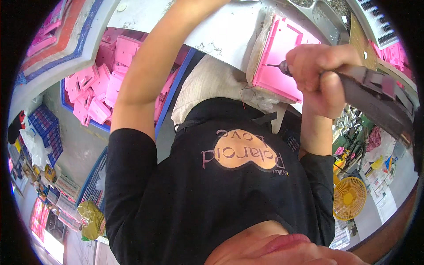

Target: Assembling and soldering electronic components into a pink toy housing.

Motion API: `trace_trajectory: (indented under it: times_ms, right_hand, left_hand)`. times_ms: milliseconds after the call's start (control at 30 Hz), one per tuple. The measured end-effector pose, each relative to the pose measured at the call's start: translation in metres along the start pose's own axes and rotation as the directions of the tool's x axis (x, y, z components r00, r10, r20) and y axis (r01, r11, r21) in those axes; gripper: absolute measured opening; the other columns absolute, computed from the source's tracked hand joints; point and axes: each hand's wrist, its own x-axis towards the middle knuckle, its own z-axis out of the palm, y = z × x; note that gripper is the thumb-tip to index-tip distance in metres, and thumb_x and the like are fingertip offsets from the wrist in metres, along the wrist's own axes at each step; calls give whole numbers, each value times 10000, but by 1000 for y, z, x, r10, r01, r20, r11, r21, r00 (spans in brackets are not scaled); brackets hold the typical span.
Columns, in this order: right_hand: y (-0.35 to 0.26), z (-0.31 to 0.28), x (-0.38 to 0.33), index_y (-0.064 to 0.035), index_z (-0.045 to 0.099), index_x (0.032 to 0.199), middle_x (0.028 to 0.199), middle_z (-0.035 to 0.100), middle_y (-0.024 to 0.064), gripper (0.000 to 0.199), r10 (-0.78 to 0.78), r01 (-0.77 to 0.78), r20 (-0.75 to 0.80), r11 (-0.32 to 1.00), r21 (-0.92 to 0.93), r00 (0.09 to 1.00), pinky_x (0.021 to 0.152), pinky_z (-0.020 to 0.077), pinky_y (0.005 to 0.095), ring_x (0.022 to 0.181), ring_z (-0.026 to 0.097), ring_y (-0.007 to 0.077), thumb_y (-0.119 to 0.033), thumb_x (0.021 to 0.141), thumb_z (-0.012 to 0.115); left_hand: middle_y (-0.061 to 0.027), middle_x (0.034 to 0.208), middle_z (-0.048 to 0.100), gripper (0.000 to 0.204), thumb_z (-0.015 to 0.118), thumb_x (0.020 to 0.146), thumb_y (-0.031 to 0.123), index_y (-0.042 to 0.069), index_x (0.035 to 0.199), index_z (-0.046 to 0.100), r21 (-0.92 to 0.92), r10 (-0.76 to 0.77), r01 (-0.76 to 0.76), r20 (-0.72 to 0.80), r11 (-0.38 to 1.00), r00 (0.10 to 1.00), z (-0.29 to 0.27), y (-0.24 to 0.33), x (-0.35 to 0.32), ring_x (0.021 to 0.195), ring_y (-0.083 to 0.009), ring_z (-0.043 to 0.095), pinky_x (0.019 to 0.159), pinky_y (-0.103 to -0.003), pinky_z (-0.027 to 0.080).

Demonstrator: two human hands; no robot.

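Note:
My right hand (324,73) is wrapped round a dark powered screwdriver (375,99). Its thin bit points left, over a flat pink plastic panel (282,48) with raised edges and cut-outs; whether the tip touches the panel I cannot tell. The panel lies at the edge of a white worktable (225,37), with clear plastic wrapping (265,99) under its near corner. My left forearm (152,62) reaches up across the table's edge, and the left hand is cut off by the top of the picture.
A blue crate (170,95) of pink plastic pieces (101,84) stands left, below the table. Metal trays (324,20) lie at the upper right. Blue baskets (46,132) stand farther left. A round yellow slotted object (350,198) is at the lower right.

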Motion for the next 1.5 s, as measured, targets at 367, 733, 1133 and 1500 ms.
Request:
trace_trajectory:
  times_ms: [367, 733, 1133, 1500]
  right_hand:
    - [19, 17, -8, -50, 483, 950, 597, 503, 64, 193, 36, -34, -1, 934, -355, 999, 523, 365, 344, 516, 433, 149, -131, 978, 656]
    - [-26, 0, 10, -86, 544, 1189, 661, 502, -23, 308, -127, 141, 133, 985, -99, 983, 603, 429, 332, 552, 482, 118, -343, 1018, 550]
    - [-28, 16, -4, -68, 507, 1125, 667, 523, 26, 296, -96, 104, 89, 991, -89, 991, 576, 420, 339, 555, 479, 135, -308, 1007, 632]
    - [7, 37, -47, -31, 571, 992, 767, 647, 108, 209, -50, 34, -79, 981, -193, 996, 629, 513, 296, 681, 640, 188, -66, 886, 747]
  left_hand:
    - [-127, 952, 678, 192, 662, 872, 250, 93, 765, 688, 22, -98, 97, 16, 995, 995, 31, -15, 13, 1011, -331, 604, 891, -539, 420]
    - [-27, 899, 715, 158, 804, 824, 206, 130, 925, 711, -498, 210, -172, 21, 850, 977, -38, 71, -89, 852, -224, 651, 888, -384, 416]
    - [-53, 968, 718, 180, 785, 819, 140, 120, 989, 728, -548, 250, -135, 141, 825, 958, -49, 83, -91, 925, -236, 654, 924, -406, 421]
    - [31, 1401, 647, 454, 686, 810, 128, 178, 1261, 705, -401, 347, -240, 218, 884, 912, -24, 83, -98, 1380, -121, 519, 936, -406, 417]
